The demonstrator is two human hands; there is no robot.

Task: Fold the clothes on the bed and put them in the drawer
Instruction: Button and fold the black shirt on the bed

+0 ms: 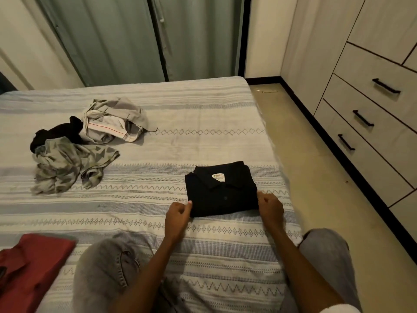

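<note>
- A folded black polo shirt lies collar-up on the striped bedspread, right of frame centre, its neck label too small to read.
- The left hand pinches the shirt's lower-left corner; the right hand grips its lower-right edge, fingers curled.
- Unfolded clothes sit heaped at the upper left: grey, black and patterned pieces, overlapping.
- A red garment is cut off by the lower-left edge.
- Closed drawers with black handles stand at the right, partly out of frame.
</note>
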